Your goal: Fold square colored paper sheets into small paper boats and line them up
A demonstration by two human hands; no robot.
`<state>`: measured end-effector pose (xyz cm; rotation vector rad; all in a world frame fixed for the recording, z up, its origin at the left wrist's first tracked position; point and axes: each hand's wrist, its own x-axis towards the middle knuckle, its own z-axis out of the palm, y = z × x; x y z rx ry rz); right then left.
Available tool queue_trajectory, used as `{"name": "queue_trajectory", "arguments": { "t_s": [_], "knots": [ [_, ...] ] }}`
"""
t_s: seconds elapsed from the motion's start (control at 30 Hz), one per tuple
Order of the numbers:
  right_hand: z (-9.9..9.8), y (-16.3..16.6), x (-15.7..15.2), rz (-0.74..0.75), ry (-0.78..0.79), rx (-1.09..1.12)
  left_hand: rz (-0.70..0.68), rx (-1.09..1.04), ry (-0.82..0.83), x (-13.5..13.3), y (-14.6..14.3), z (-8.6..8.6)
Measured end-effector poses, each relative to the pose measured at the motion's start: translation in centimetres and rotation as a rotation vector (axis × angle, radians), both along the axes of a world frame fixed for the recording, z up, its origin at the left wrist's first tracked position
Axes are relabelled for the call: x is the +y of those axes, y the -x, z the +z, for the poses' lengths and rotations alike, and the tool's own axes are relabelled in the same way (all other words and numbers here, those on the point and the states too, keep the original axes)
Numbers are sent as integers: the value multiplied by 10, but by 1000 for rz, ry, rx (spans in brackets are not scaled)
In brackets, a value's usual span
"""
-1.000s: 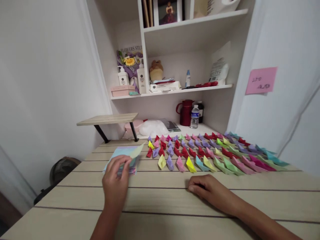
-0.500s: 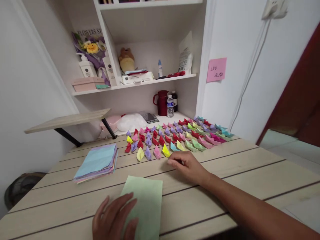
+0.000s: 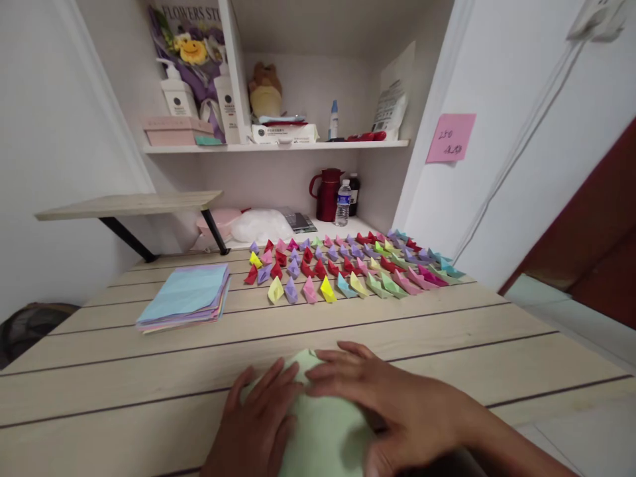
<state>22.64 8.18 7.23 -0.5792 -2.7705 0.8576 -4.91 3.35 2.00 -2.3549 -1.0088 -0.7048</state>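
Note:
A light green sheet of paper (image 3: 322, 430) lies before me at the near edge of the table, curved and bent rather than flat. My left hand (image 3: 261, 414) rests along its left side with fingers stretched out over it. Over the top and right edge reaches my right hand (image 3: 387, 397), its fingers on the paper and its thumb by the lower right edge, gripping the bent sheet. The hands partly cover the paper, and its lower end runs out of view.
Rows of small folded paper boats (image 3: 328, 289) in many colours stand across the back of the table (image 3: 149, 391). At left is a stack of coloured paper (image 3: 183, 295), near a raised wooden shelf (image 3: 129, 204). Behind stand a red jug (image 3: 328, 195) and a water bottle (image 3: 342, 204).
My right hand has come back from beside the paper boats to the green paper. The paper was flat and is now bent. My left hand has shifted right, and the view has tilted down.

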Motion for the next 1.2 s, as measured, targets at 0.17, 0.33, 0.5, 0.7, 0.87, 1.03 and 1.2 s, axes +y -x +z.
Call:
{"name": "queue_trajectory", "arguments": {
  "t_s": [0.17,0.33,0.5,0.7,0.87,1.03,1.2],
  "knots": [
    [-28,-30,-40,-204,-147,-114,-39,-12,9,-17,11,-8],
    [-50,-31,-55,-439,-317,-112,-27,139,17,-23,3,-15],
    [-38,-32,-56,-431,-242,-61,36,153,11,-19,-5,-16],
    [-45,-30,-56,-487,-325,-126,-20,220,10,-16,-2,-16],
    [-52,-30,-52,-540,-403,-221,3,191,37,-13,-1,-18],
    [-52,-34,-54,-570,-452,-145,39,63,176,-18,-5,-25],
    [-38,-38,-54,-536,-302,-6,54,-124,248,-25,-12,-29]
  ]
}}
